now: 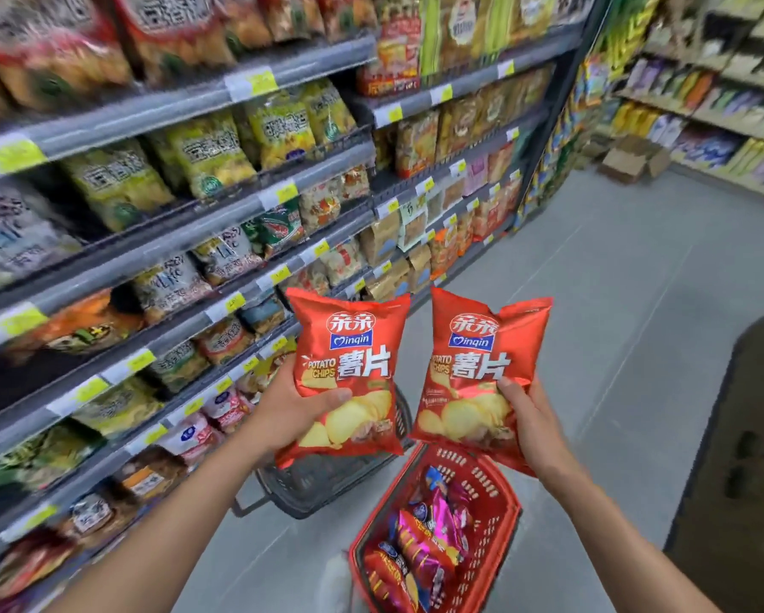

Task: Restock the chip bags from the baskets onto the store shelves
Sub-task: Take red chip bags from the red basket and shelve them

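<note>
Left hand [283,413] grips left bag [349,342] | right hand [535,418], right bag [477,342] | edges apart

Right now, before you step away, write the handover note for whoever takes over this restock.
Left hand grips one red potato chips bag; right hand grips a second bag. Neither is on the shelves yet. Below, the red basket holds more snack bags; the dark basket behind it is mostly hidden. Left: shelve both, then the rest.
</note>
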`<state>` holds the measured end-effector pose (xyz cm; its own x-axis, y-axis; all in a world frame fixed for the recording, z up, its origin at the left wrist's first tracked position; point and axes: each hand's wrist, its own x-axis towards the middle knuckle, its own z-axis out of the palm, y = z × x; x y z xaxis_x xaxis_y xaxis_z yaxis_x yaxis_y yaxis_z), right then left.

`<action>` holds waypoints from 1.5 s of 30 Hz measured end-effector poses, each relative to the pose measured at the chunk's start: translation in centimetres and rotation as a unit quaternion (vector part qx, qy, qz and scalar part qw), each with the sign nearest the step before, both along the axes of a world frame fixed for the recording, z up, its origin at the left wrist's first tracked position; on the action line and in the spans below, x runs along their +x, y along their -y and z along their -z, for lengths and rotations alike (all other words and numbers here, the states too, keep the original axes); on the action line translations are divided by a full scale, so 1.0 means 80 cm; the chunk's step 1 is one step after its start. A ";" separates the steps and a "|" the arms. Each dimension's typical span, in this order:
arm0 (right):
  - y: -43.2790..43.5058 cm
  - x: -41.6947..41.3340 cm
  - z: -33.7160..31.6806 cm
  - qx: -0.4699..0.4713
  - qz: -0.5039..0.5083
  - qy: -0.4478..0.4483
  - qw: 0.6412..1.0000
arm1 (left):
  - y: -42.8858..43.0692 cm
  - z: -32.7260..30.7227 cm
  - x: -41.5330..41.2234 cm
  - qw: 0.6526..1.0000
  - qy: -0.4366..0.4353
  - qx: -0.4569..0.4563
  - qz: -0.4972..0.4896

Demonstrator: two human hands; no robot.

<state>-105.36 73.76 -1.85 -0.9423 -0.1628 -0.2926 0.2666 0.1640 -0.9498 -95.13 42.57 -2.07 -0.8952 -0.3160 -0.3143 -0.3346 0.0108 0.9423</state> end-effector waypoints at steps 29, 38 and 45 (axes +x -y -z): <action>0.360 0.395 -0.140 0.015 -0.537 -0.150 0.830 | 0.086 -0.111 0.622 0.913 -0.058 0.013 -0.403; 0.470 0.625 -0.161 -0.048 -0.594 -0.161 0.787 | 0.122 -0.129 0.869 0.863 -0.106 -0.002 -0.495; 0.537 0.766 -0.166 -0.064 -0.642 -0.169 0.745 | 0.136 -0.124 1.028 0.815 -0.123 -0.019 -0.566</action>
